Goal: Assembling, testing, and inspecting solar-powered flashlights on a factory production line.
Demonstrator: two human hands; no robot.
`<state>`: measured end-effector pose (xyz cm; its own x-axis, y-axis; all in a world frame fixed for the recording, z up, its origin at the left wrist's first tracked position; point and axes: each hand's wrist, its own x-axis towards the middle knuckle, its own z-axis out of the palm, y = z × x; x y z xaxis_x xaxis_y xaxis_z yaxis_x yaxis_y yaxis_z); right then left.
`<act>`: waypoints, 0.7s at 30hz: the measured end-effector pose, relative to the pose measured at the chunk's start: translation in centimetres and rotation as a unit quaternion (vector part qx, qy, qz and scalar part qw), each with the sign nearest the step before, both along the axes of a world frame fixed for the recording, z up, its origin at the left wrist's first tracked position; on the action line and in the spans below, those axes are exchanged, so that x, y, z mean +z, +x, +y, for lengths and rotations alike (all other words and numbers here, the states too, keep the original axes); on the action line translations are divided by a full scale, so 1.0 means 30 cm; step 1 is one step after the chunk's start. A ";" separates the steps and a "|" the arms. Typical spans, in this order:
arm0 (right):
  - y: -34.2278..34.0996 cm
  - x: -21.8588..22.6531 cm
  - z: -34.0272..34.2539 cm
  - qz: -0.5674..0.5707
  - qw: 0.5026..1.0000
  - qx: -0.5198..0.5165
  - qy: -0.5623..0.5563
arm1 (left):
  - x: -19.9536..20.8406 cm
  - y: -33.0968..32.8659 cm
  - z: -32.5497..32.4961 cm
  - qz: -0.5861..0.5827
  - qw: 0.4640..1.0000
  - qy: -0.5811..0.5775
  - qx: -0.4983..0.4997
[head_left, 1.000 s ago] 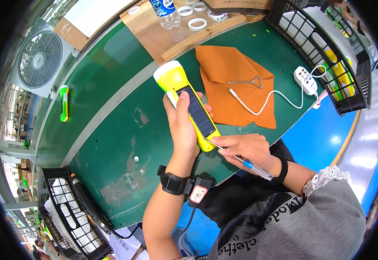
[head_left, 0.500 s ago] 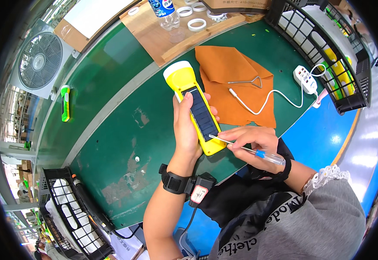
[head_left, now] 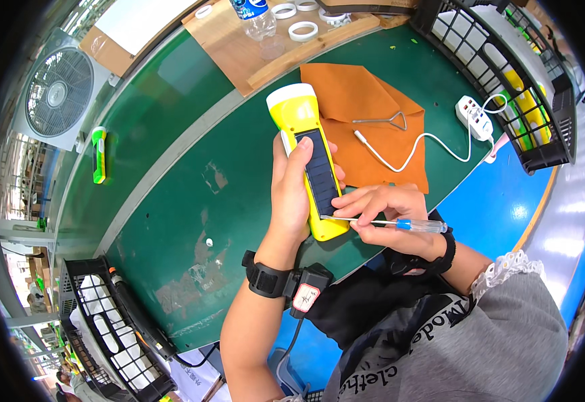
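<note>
A yellow flashlight (head_left: 295,107) with a white head ring and a dark solar panel (head_left: 320,175) on its side is gripped in my left hand (head_left: 291,191), thumb lying over the panel's upper part. My right hand (head_left: 393,211) is closed around a screwdriver (head_left: 421,226) with a clear and blue handle. Its thin metal tip touches the lower edge of the panel, near the flashlight's tail. Beneath and beyond the flashlight lies an orange cloth (head_left: 379,144), with a bent metal wire hook (head_left: 390,121) and the end of a white cable (head_left: 413,155) on it.
A white power strip (head_left: 473,119) stands near the right table edge, beside a black crate (head_left: 544,159) holding yellow flashlights. Another black crate (head_left: 71,271) sits at lower left. A green-yellow flashlight (head_left: 99,155) lies far left. A plastic bottle (head_left: 257,25) and white rings (head_left: 303,31) occupy a wooden board.
The flashlight has turned slightly more upright. The screwdriver lies flatter, and its tip has shifted down to the panel's bottom edge. My right fingers have moved closer to the panel.
</note>
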<state>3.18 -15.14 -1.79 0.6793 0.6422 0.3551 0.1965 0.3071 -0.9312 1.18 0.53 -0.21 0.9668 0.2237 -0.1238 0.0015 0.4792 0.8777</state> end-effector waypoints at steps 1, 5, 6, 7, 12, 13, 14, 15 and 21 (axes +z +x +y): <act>0.000 0.001 0.000 0.004 1.000 0.003 0.001 | 0.001 0.000 0.000 0.004 1.000 -0.004 -0.003; 0.004 -0.003 0.001 -0.005 1.000 0.011 0.005 | 0.001 0.001 -0.001 0.007 1.000 0.007 -0.008; 0.005 -0.005 0.002 -0.005 1.000 0.011 0.004 | -0.001 0.001 -0.001 0.006 1.000 0.006 -0.008; 0.006 -0.007 0.002 -0.006 1.000 0.014 0.008 | -0.004 0.003 0.001 0.007 1.000 0.006 -0.014; 0.006 -0.007 0.003 0.006 1.000 0.027 -0.005 | 0.000 0.003 0.002 0.007 0.997 0.046 -0.060; 0.003 -0.007 0.004 0.006 1.000 0.026 -0.006 | 0.000 0.001 0.004 0.007 0.997 0.046 -0.059; 0.002 -0.008 0.005 0.006 1.000 0.023 -0.007 | -0.004 0.002 0.008 0.002 0.997 0.043 -0.062; 0.000 -0.010 0.006 0.006 1.000 0.023 -0.007 | -0.005 0.001 0.010 -0.002 0.997 0.040 -0.065; 0.009 -0.013 -0.001 0.021 0.998 0.040 0.035 | -0.008 0.005 0.010 0.004 0.998 0.027 -0.061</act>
